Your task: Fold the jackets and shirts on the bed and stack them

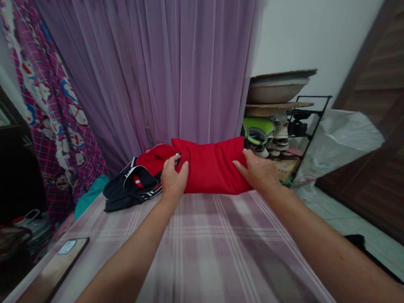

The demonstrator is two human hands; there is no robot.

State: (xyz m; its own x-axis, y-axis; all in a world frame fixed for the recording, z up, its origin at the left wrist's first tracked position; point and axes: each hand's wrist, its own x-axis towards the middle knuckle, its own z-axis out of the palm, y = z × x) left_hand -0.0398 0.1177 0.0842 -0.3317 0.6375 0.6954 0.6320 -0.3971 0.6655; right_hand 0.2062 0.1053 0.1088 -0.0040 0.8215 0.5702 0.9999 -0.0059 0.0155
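Observation:
A folded red garment [212, 167] is held at its two sides by my hands, at the far end of the checked cloth. My left hand [174, 176] grips its left edge, thumb on the front and fingers behind. At the right edge, my right hand [259, 169] pinches the cloth with the thumb in front; its fingertips are partly hidden. Left of my left hand lies a crumpled red and navy garment [135, 187] with white piping.
A phone [44, 283] lies at the near left of the checked cloth [202, 245]. Purple curtains [167, 65] hang behind. To the right stand a shoe rack [312, 135] with shoes and a basin [277, 89], and a white plastic bag [341, 140].

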